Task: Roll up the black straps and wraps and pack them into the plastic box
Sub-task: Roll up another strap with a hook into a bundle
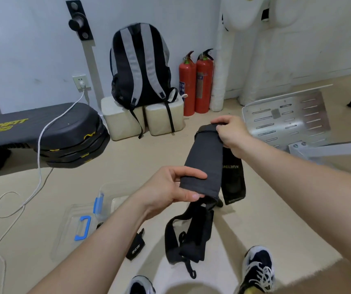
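Black wrap point(204, 162) — both hands' grip

I see a beige floor point(149, 158). On it, lower left, lies the clear plastic box point(106, 200) with its lid point(70, 230) beside it. Just right of them are a small black wrap point(136, 246) and a heap of black straps point(189, 236). A white cable point(39, 166) trails left, and two red fire extinguishers point(195, 85) stand at the far wall edge.

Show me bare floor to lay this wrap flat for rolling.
Widest bare patch: floor between the bench, foam blocks and the held wrap. A smaller one lies right of the strap pile, above the shoe. Crowded around box, lid and cable.
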The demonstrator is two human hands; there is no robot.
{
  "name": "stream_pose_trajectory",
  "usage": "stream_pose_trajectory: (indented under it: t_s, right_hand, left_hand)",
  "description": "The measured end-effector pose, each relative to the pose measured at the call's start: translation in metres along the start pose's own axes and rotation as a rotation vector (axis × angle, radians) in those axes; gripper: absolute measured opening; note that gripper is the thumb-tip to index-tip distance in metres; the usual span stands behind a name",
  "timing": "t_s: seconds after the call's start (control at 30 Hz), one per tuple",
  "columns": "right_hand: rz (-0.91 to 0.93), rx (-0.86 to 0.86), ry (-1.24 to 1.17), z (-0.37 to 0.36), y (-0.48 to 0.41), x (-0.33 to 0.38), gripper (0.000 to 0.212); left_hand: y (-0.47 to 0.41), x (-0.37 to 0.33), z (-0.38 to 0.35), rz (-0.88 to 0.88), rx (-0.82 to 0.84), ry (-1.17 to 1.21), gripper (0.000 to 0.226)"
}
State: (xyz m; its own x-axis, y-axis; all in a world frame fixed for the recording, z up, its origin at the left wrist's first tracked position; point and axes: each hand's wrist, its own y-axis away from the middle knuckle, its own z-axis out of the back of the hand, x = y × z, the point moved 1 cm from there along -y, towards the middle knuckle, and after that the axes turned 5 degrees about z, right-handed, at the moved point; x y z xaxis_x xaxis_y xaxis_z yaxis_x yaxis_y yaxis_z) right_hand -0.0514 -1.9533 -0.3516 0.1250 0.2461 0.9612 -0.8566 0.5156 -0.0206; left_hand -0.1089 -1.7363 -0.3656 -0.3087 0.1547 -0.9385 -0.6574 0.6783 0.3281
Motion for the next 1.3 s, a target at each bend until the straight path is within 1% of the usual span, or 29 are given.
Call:
stream_pose_trajectory:
  t_s: [0.07,0.17,0.27,0.37,0.43,0.5,0.53,0.63,0.73,0.8,0.83,0.93,1.07,1.13,1.2,1.27,1.3]
  right_hand:
    - [0.161,-0.002,0.064,-0.011,-0.026,0.015,0.034]
    - [0.332,-0.010,0.014,-0.031,-0.058,0.035,0.036]
    - [0.479,0.008,-0.038,-0.050,-0.072,0.047,0.036]
    - [0.552,0.023,-0.075,-0.068,-0.078,0.035,0.037]
    - [0.531,0.027,-0.097,-0.080,-0.078,0.013,0.041]
    - [0.446,0.036,-0.136,-0.094,-0.076,-0.026,0.043]
    - [0.367,0.037,-0.146,-0.101,-0.073,-0.051,0.043]
    - [0.026,0.030,-0.081,-0.127,-0.061,-0.158,0.039]
    - [-0.366,0.044,-0.033,-0.144,-0.027,-0.261,0.040]
    - [-0.559,0.086,-0.028,-0.147,0.003,-0.306,0.037]
    - [-0.626,0.104,-0.045,-0.148,0.016,-0.321,0.035]
    - [-0.735,0.134,-0.086,-0.147,0.039,-0.342,0.031]
    - [-0.783,0.182,-0.130,-0.136,0.053,-0.331,0.027]
    - [-0.787,0.278,-0.129,-0.124,0.065,-0.313,0.028]
    - [-0.806,0.435,-0.110,-0.110,0.083,-0.296,0.026]
    - [-0.839,0.579,-0.125,-0.095,0.103,-0.280,0.022]
    - [-0.860,0.617,-0.151,-0.089,0.113,-0.275,0.023]
  left_hand:
    - [-0.015,-0.004,0.007,-0.038,-0.029,-0.017,0.049]
    - [-0.040,-0.007,0.022,-0.092,-0.107,0.036,0.035]
    - [-0.062,0.002,0.035,-0.123,-0.120,0.157,0.026]
    - [-0.079,0.024,0.046,-0.115,-0.133,0.275,0.026]
    - [-0.088,0.047,0.051,-0.070,-0.130,0.323,0.023]
    - [-0.095,0.078,0.055,0.017,-0.114,0.327,0.021]
    - [-0.098,0.096,0.057,0.071,-0.107,0.322,0.019]
    - [-0.103,0.158,0.062,0.217,-0.119,0.303,0.017]
    - [-0.102,0.218,0.061,0.369,-0.151,0.304,0.017]
    - [-0.099,0.249,0.056,0.442,-0.163,0.324,0.017]
    - [-0.096,0.262,0.053,0.466,-0.165,0.330,0.017]
    - [-0.087,0.286,0.046,0.523,-0.130,0.309,0.015]
    - [-0.077,0.300,0.040,0.553,-0.110,0.272,0.016]
    - [-0.073,0.302,0.036,0.559,-0.115,0.305,0.019]
    - [-0.070,0.304,0.035,0.554,-0.141,0.372,0.021]
    - [-0.067,0.305,0.038,0.549,-0.216,0.451,0.020]
    - [-0.066,0.304,0.039,0.548,-0.262,0.473,0.019]
